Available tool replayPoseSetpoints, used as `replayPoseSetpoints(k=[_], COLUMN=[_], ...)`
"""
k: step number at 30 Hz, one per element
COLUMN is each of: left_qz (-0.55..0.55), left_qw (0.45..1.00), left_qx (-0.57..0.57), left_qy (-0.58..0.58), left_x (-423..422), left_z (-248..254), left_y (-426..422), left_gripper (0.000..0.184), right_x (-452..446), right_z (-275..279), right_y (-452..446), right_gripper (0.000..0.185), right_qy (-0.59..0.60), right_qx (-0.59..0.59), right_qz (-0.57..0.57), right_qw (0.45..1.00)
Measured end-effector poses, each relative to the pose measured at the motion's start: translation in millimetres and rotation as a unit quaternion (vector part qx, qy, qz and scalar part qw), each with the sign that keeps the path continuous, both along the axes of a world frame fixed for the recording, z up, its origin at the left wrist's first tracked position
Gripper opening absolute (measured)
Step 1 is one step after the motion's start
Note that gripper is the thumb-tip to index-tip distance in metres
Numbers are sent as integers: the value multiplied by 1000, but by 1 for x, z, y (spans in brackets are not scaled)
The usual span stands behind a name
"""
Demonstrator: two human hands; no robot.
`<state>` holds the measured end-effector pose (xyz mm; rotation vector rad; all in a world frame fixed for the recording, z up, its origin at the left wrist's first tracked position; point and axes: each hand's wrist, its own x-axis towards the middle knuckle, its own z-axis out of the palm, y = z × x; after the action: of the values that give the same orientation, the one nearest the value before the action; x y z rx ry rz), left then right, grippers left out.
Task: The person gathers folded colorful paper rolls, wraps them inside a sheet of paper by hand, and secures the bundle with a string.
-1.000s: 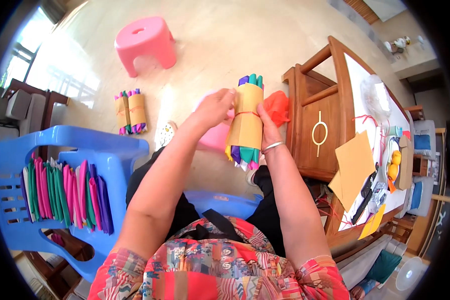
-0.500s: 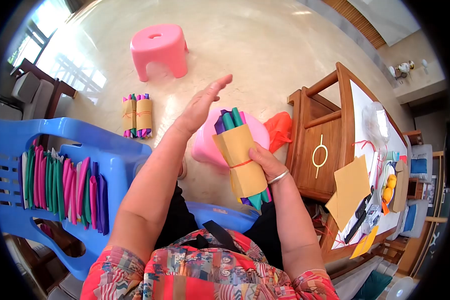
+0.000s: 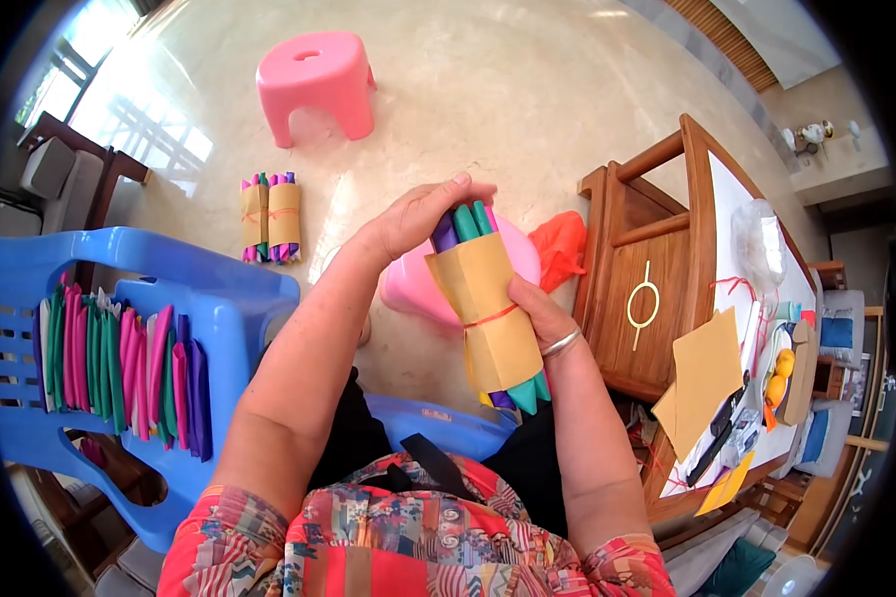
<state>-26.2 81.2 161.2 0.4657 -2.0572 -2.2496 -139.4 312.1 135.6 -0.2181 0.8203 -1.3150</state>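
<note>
Left hand (image 3: 416, 215): unfolded by the upper ends (image 3: 465, 225), contact unclear; a flat palm should bend less.
Bundle (image 3: 476, 282): tilted, between the hands.
Red tie (image 3: 491, 317): around it, should not slip.
Right hand (image 3: 547, 317): grasping bundle's side; best firm, not crushing.

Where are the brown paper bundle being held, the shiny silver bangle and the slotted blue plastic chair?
Held brown paper bundle (image 3: 478, 292): head view, wrapper.
Shiny silver bangle (image 3: 562, 343): head view, outer band.
Slotted blue plastic chair (image 3: 181, 262): head view, armrest.

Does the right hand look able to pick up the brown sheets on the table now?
Probably not: the right hand holds the wrapped bundle, though the brown sheets lie on that side.
</note>
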Motion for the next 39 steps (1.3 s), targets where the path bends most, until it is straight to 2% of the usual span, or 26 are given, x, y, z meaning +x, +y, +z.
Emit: replayPoseSetpoints(k=[2,5,8,11,14,17,20,22,24,25,26,27,28,30,32,34,35,38,39], left_qz=[38,-27,158,224,215,150,90,54,70,98,121,120,114,118,123,136,244,303,286], left_qw=[999,997,977,972,972,981,986,993,996,994,989,993,990,977,960,944,932,938,946], left_qx=[-2,-74,-143,-34,6,27,69,74,-19,-50,-81,-1,81,175,249,299,266,171,143], left_qy=[17,-6,14,-66,-96,-118,-118,-74,-58,-25,7,14,26,19,23,34,21,-2,42], left_x=[-3,0,-10,-10,-11,-19,-27,-31,-24,-24,-25,-21,-19,-19,-17,-17,-18,-2,12], left_z=[-6,-1,-35,-24,-33,-32,-41,-50,-49,-59,-68,-63,-54,-44,-37,-29,-35,-43,-47], left_y=[1,3,2,1,16,48,80,101,107,111,112,109,105,93,76,43,30,-53,-79], left_gripper=[62,62,63,67,69,74,76,89,106,112,117,113,109,100,91,82,73,68,67], right_x=[-1,0,-3,-15,-31,-37,-27,-29,-23,-14,-21,-18,-21,-23,-44,-43,-44,-40,-38], right_z=[-8,-19,-24,-27,-36,-42,-29,-48,-55,-37,-57,-45,-47,-32,-50,-36,-29,-30,-33], right_y=[0,0,-1,-3,-4,-6,-10,-10,-13,-14,-14,-17,-19,-19,-10,-4,-4,-5,-6], right_gripper=[71,66,62,62,64,64,64,64,67,66,65,63,68,73,84,85,86,76,71], right_qy=[-1,-7,-33,-48,-17,26,61,12,37,57,60,55,130,129,118,138,148,140,142], right_qx=[5,50,92,73,46,41,80,57,41,47,3,-10,-9,-24,70,147,187,201,196], right_qz=[-2,-28,-86,-160,-259,-352,-346,-305,-274,-279,-279,-286,-308,-307,-364,-343,-333,-327,-310], right_qw=[1000,998,992,983,965,935,933,951,960,958,958,957,942,943,921,917,912,913,919])
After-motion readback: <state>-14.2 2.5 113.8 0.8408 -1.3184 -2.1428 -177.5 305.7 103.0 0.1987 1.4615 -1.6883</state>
